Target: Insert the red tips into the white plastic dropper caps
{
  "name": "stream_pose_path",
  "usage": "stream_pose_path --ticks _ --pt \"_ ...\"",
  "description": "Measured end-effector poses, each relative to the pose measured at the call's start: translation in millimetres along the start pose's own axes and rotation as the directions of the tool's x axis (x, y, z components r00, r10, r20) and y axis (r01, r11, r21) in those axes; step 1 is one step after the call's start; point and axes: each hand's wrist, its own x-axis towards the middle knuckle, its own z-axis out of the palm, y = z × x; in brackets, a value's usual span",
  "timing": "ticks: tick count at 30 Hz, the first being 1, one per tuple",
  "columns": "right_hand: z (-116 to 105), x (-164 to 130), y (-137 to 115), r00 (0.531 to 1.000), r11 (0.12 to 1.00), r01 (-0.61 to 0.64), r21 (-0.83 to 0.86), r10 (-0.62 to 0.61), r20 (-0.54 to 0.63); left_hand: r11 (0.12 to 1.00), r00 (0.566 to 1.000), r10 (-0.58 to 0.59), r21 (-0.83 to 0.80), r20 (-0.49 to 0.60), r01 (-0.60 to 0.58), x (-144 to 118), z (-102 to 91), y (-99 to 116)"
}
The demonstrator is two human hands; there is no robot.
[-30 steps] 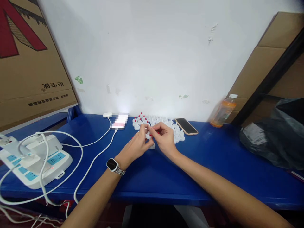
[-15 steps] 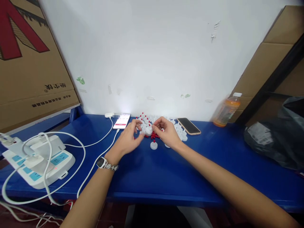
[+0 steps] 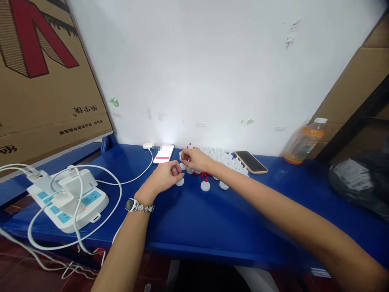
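My left hand (image 3: 165,177) is closed, thumb and fingertips together at the top of a white nozzle cap (image 3: 180,182) low on the blue table. Just above it, my right hand (image 3: 197,159) reaches across to the left with its fingers pinched; what they hold is hidden or too small to make out. White caps with red tips (image 3: 190,146) stand behind and beside the right hand. Small red tips (image 3: 204,175) lie in a loose pile under my right wrist. In front of them stands one white cap with a red tip (image 3: 205,185). Many plain white caps (image 3: 225,156) spread out behind my right forearm.
A lit phone (image 3: 164,154) on a cable lies left of the caps, a dark phone (image 3: 251,162) right of them. A power strip (image 3: 73,207) with looping cables fills the left side. An orange drink bottle (image 3: 305,141) and a black plastic bag (image 3: 361,182) are at the right.
My right hand has moved left, from above the red pile to the caps at the left. My left hand has dropped nearer the table and its fingers have closed. The view has shifted slightly.
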Motion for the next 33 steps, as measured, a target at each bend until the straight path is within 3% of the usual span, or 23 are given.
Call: stream_pose_path --ticks 3,7,12,17,22,27,30,33 --pt "-2 -3 5 0.998 0.998 -0.022 -0.064 0.025 0.054 1.0 1.0 0.005 -0.018 0.009 -0.005 3 1.4 0" --pt "-13 -16 7 0.998 0.992 -0.066 -0.111 0.064 -0.021 0.999 0.998 0.03 0.039 -0.051 -0.028 7 5.5 -1" --pt "-16 -27 12 0.995 0.976 -0.071 -0.206 0.084 0.058 0.993 0.995 0.036 0.117 -0.092 -0.025 12 12.1 -6" --pt "-20 -33 13 0.993 0.993 -0.12 -0.016 0.12 -0.02 0.988 0.987 0.062 0.15 -0.149 -0.039 12 14.1 -7" --pt "-35 -56 -3 0.965 0.949 -0.175 0.264 0.219 -0.147 0.962 0.957 0.174 0.25 -0.231 -0.114 3 14.4 11" --pt "-32 -76 -23 0.973 0.888 -0.17 0.427 0.22 -0.07 0.929 0.94 0.333 0.198 -0.079 -0.312 -2 20.4 27" --pt "-23 -82 -32 0.96 0.938 -0.163 0.305 0.222 -0.171 0.947 0.958 0.282 0.175 -0.055 -0.269 -2 15.5 24" --pt "-14 -84 -39 0.974 0.989 -0.13 -0.073 0.114 -0.195 0.971 0.963 0.199 0.166 -0.182 -0.169 -1 4.7 19"
